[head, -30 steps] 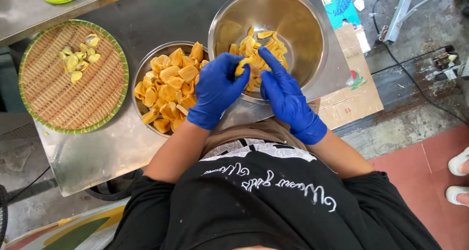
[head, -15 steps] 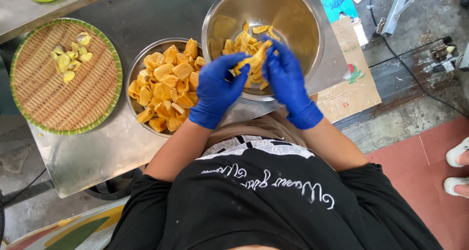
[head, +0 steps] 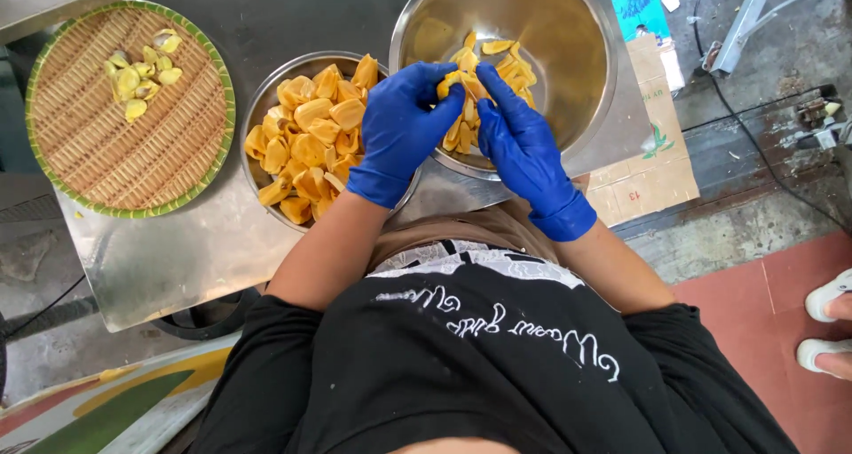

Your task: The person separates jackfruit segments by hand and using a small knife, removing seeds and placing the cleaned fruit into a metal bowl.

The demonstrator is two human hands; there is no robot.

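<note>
Observed from the head view: both hands wear blue gloves and meet over the near rim of the large polished steel bowl. The left hand and right hand are each closed on the same orange-yellow fruit pod, fingertips pinched at its upper end, thumbs facing one another. The pod sits above the small heap of opened orange pieces in that bowl.

To the left, touching the large bowl's side, stands a smaller round steel bowl piled with whole orange pods. Further left on the steel bench rests a round woven tray with green rim holding a few pale yellow seeds.

Judgement on the work in hand: splitting goes best with thumbs pressed along the pod's seam, a steady outward pull, and the pod kept over the bowl so loose flesh drops inside. Gloves appear slick; a firm pinch is advisable.
</note>
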